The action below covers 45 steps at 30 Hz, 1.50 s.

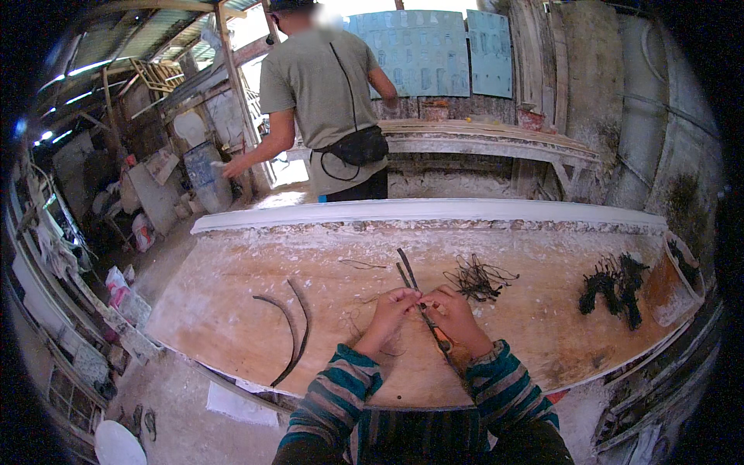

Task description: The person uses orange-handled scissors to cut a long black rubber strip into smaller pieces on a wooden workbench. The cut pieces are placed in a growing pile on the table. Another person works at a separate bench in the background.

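Note:
My left hand [397,311] and my right hand [452,315] meet above the table's middle, their fingertips pinched together around two long dark strips [406,263]. The strips run side by side, slanting from the far side down toward me. Any finer thing between the fingertips is too small to make out. Beneath my right hand shows an orange and dark object [442,339], partly hidden. Just beyond that hand lies a tangle of thin black wire [480,277]. Two curved dark strips [298,322] rest on the wood to the left of my hands.
The plywood tabletop [225,287] is dusted white, with a long white moulding [434,211] along its far edge. Black bundles [612,291] lie at the right beside a tipped brownish container [673,291]. A person [325,101] stands beyond the table, near a long bench [488,143].

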{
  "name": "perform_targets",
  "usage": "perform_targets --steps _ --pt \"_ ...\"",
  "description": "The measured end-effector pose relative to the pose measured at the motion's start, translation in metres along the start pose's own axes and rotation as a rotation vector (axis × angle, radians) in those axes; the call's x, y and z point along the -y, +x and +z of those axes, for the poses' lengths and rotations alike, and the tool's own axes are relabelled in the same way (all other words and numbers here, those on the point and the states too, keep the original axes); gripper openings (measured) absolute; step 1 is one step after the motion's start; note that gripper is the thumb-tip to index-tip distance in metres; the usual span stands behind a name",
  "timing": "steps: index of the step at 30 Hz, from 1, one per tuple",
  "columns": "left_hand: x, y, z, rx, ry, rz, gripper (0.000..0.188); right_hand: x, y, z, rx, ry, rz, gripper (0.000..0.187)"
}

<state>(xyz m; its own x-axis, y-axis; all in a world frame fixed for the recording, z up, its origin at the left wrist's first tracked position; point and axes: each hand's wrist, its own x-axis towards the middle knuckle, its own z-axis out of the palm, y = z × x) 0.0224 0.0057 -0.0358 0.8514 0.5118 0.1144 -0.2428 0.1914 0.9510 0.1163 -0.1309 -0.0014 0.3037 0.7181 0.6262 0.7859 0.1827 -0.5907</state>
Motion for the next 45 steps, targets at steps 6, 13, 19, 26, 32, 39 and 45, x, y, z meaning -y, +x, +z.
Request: perform_targets --steps 6,13,19,26,32,39,45 --pt "0.002 0.000 0.001 0.039 0.110 0.059 0.014 -0.003 -0.003 0.006 -0.078 0.216 0.191 0.009" --pt "0.007 0.000 0.003 0.057 0.113 0.111 0.010 -0.003 -0.002 0.009 -0.143 0.679 0.587 0.011" --pt "0.005 0.000 0.006 0.068 0.198 0.190 0.003 -0.027 -0.006 0.009 -0.103 0.762 0.627 0.013" --pt "0.002 -0.005 0.010 0.115 0.004 0.174 0.005 -0.016 -0.008 0.006 -0.051 1.016 0.772 0.013" --pt "-0.003 -0.008 0.011 0.179 -0.018 0.224 0.007 -0.015 -0.007 0.005 0.006 1.116 0.784 0.011" --pt "-0.004 -0.006 0.011 0.141 0.002 0.182 0.011 -0.021 -0.008 0.008 -0.008 1.064 0.753 0.009" --pt "-0.007 -0.007 0.012 0.112 -0.007 0.157 0.013 -0.003 -0.005 0.009 -0.126 0.660 0.601 0.010"
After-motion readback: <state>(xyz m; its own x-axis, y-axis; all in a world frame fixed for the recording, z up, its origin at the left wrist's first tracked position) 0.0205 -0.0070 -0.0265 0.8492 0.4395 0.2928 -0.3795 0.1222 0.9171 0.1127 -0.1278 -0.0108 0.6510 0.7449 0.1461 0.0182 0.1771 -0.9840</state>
